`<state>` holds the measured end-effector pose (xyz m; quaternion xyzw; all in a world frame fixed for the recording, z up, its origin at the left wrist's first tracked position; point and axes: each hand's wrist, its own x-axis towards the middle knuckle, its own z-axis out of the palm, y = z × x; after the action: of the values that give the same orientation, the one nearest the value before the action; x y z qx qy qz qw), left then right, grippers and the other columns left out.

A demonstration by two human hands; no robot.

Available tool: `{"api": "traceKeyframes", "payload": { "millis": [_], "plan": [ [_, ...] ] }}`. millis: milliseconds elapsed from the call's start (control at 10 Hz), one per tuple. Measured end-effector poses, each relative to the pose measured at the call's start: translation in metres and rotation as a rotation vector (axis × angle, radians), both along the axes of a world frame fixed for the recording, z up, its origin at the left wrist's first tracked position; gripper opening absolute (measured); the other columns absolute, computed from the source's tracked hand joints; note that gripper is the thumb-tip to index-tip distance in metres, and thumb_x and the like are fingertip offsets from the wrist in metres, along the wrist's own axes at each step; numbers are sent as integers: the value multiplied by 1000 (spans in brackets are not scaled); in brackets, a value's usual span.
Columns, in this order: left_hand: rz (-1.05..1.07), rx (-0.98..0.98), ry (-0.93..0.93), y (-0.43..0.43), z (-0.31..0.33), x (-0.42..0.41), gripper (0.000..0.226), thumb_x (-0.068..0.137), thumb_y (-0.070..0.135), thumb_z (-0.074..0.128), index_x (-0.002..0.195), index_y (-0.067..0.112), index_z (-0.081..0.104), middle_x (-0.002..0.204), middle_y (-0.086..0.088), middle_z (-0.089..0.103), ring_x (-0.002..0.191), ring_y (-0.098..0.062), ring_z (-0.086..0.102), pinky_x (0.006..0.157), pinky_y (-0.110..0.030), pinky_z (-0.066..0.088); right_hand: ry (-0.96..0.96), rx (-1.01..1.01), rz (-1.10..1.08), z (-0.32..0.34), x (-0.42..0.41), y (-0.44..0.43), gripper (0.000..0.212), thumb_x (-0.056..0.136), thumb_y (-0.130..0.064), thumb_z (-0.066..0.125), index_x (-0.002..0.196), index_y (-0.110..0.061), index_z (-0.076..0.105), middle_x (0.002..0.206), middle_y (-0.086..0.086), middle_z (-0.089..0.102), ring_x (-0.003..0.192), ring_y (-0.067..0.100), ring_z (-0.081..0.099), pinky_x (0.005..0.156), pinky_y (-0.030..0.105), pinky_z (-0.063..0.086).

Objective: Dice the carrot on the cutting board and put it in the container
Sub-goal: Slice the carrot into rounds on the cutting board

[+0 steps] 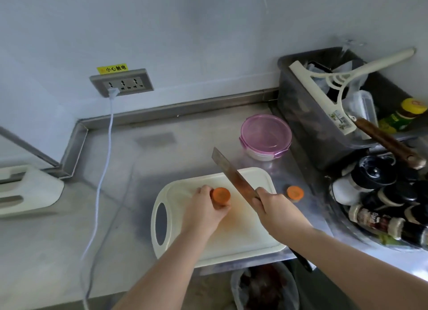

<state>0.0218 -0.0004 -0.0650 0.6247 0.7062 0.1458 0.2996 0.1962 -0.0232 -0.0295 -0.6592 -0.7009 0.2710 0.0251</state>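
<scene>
Nearest me, a bin [266, 289] under the counter edge holds dark scraps I cannot identify. Beyond the cutting board [243, 235], the pink-lidded container [265, 137] sits closed, its contents hidden. My left hand [205, 211] curls around a carrot piece [221, 195] standing on the board. A second carrot piece [294, 192] lies off the board, just beside my right hand [271, 207], which grips the knife [231, 173], its blade pointing away and to the left.
</scene>
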Motion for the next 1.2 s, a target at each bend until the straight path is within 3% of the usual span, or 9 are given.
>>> {"api": "traceKeyframes", "payload": {
  "millis": [100, 200, 300, 400, 500, 600, 900, 1000, 1200],
  "plan": [
    [25, -97, -115, 0, -3, -3, 61, 71, 39, 79, 122, 16, 54, 118, 0, 57, 106, -20, 55, 90, -27, 43, -30, 26, -6, 5, -6, -4, 14, 104, -29, 28, 94, -21, 33, 63, -6, 42, 50, 14, 42, 45, 24, 27],
    [121, -272, -384, -1, 2, -11, 67, 74, 40, 78, 130, 19, 49, 119, 2, 58, 106, -19, 58, 92, -36, 51, -31, 64, -23, 12, -9, -11, 11, 103, -27, 29, 94, -22, 33, 63, -8, 41, 51, 11, 41, 43, 24, 27],
    [275, -392, -660, -2, 12, -17, 37, 90, 26, 65, 123, 19, 50, 102, -2, 65, 92, -18, 66, 79, -33, 57, 73, 19, -128, 22, -16, -17, 13, 101, -22, 30, 99, -17, 42, 74, -2, 44, 55, 10, 36, 52, 24, 33],
    [325, -386, -710, -1, 16, -15, 13, 95, 20, 58, 107, 20, 53, 89, -4, 66, 84, -19, 66, 74, -32, 58, -61, -106, 10, 36, -27, -25, 25, 98, -1, 33, 116, -7, 51, 97, 9, 40, 56, 11, 29, 48, 22, 27],
    [359, -375, -703, -1, 15, -11, 11, 97, 16, 54, 107, 17, 57, 85, -6, 67, 81, -20, 64, 69, -29, 58, -38, -24, -59, 35, -33, -28, 23, 100, -14, 30, 115, -11, 47, 73, 0, 35, 54, 8, 27, 50, 23, 28],
    [382, -375, -700, 1, 12, -10, 20, 96, 16, 55, 115, 12, 59, 90, -10, 70, 80, -20, 65, 62, -25, 56, -123, -8, 22, 30, -34, -27, 22, 100, -16, 31, 115, -12, 45, 68, -3, 32, 53, 8, 27, 49, 22, 26],
    [408, -372, -727, 1, 12, -8, 20, 95, 15, 55, 113, 9, 58, 96, -16, 70, 79, -19, 62, 63, -24, 56, -118, -51, 24, 35, -43, -26, 21, 99, -15, 31, 115, -10, 45, 68, 5, 32, 54, 11, 31, 58, 28, 37],
    [421, -373, -735, 3, 10, -6, 17, 94, 14, 55, 110, 9, 58, 84, -10, 67, 76, -20, 59, 67, -27, 57, -125, -48, 41, 35, -46, -28, 26, 99, -14, 32, 121, -10, 45, 72, 5, 33, 70, 19, 44, 68, 31, 40],
    [446, -390, -743, 7, 9, -5, 11, 93, 11, 56, 104, 9, 57, 73, -5, 64, 72, -21, 56, 72, -29, 56, -232, -85, 115, 29, -51, -26, 38, 95, -3, 41, 133, -10, 36, 91, 2, 46, 61, 15, 46, 48, 22, 35]
  ]
}}
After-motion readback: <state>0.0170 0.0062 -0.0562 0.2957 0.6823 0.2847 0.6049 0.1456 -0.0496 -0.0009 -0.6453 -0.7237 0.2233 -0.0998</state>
